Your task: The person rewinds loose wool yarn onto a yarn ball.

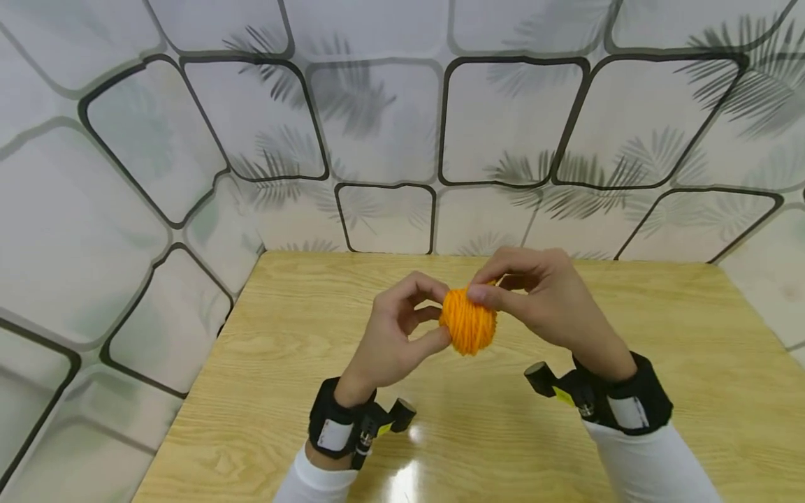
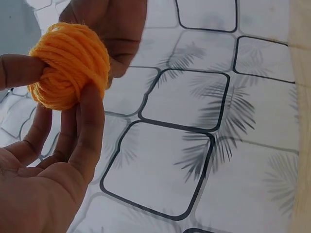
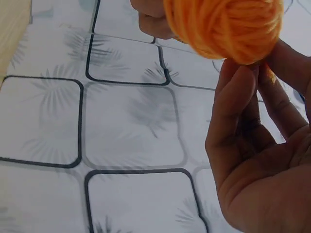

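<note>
A small ball of orange yarn (image 1: 468, 323) is held up over the wooden table, between both hands. My left hand (image 1: 396, 332) grips its left side, thumb below and fingers above; in the left wrist view the thumb and fingertips press into the wound strands of the yarn ball (image 2: 70, 65). From the upper right, my right hand (image 1: 544, 297) pinches the top of the ball with thumb and fingers. A short yarn end pokes out by those fingertips in the right wrist view, just under the yarn ball (image 3: 228, 29).
The light wooden table (image 1: 283, 391) spreads beneath both hands. Behind it and along its left side stands a pale wall covering (image 1: 383, 126) with dark rounded outlines and leaf prints. Each wrist wears a black strap with a small camera (image 1: 402, 414).
</note>
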Available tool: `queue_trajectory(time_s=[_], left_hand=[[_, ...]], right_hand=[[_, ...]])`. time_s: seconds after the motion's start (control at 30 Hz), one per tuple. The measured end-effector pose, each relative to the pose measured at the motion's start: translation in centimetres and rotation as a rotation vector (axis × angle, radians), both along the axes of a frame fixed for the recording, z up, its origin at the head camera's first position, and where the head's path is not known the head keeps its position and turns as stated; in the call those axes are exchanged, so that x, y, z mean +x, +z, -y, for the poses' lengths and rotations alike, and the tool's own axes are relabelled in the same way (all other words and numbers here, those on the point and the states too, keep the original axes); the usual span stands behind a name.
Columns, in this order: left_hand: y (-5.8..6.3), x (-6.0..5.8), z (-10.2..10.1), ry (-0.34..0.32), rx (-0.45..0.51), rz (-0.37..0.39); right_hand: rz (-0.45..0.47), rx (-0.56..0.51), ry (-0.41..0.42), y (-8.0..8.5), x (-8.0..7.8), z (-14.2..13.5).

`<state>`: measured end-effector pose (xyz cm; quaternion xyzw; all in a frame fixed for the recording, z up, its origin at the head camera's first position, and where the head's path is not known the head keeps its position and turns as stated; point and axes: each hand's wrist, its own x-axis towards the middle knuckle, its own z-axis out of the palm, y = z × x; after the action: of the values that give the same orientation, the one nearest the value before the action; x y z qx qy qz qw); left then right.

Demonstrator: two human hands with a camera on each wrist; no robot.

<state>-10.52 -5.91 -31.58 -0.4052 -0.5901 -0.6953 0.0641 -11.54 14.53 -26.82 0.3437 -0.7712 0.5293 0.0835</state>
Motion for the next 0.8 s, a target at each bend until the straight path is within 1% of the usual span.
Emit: queue_trajectory(time_s=[0.1, 0.2, 0.27, 0.3, 0.37, 0.47, 0.53, 0.6, 0.7, 0.77, 0.8], left_hand=[[-0.3, -0.4, 0.1, -0.077, 0.054, 0.038], [-0.4, -0.4, 0.0, -0.129, 0.1, 0.086], [-0.5, -0.4, 0.0, -0.144, 0.123, 0.119], [-0.5, -0.4, -0.1, -0.146, 0.132, 0.133], [-0.4, -0.4, -0.1, -0.141, 0.144, 0.147], [-0.4, -0.4, -0.3, -0.111, 0.163, 0.157], [-0.4, -0.3, -0.4, -0.082, 0.186, 0.183], [-0.4, -0.2, -0.5, -0.042, 0.217, 0.224], [-0.5, -0.1, -0.9, 0.042, 0.255, 0.273], [-0.7, -0.1, -1.2, 0.118, 0.258, 0.271], [-0.7, -0.1, -1.4, 0.154, 0.257, 0.264]], right_hand=[[0.147, -0.106, 0.056, -0.9, -0.6, -0.2], [0.241, -0.258, 0.156, -1.9, -1.2, 0.1], [0.285, -0.384, 0.23, -2.7, -1.5, 0.4], [0.3, -0.439, 0.254, -3.1, -1.7, 0.6], [0.329, -0.53, 0.275, -3.8, -1.9, 0.9], [0.356, -0.6, 0.252, -4.9, -1.9, 1.4], [0.37, -0.624, 0.208, -5.7, -1.6, 1.9], [0.366, -0.636, 0.132, -6.4, -1.1, 2.5], [0.35, -0.625, -0.008, -7.3, -0.1, 3.4], [0.332, -0.602, -0.086, -7.5, 0.5, 4.0], [0.326, -0.591, -0.11, -7.6, 0.9, 4.2]])
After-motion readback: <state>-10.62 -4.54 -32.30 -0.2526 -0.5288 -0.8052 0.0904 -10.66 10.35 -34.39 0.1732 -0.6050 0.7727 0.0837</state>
